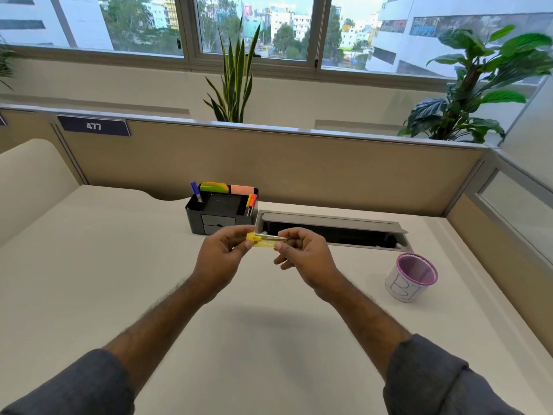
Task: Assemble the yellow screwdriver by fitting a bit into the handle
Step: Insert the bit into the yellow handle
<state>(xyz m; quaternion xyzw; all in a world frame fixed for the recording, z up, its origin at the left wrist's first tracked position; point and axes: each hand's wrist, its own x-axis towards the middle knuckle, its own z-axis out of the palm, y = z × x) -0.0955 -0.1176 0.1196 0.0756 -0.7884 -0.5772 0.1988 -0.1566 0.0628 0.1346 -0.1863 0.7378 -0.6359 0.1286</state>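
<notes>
Fingers [250,243] of both hands pinch the yellow screwdriver handle [263,241] above the desk [119,265].
Bit-fitting seems underway; next, probably line up and press home.

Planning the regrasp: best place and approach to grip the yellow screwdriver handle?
Probably the bare middle of the yellow handle, pinched across its width from above or the near side. It lies level between the left hand, at the capped end, and the right hand; only the translucent mid-section stays free of fingers.
</notes>
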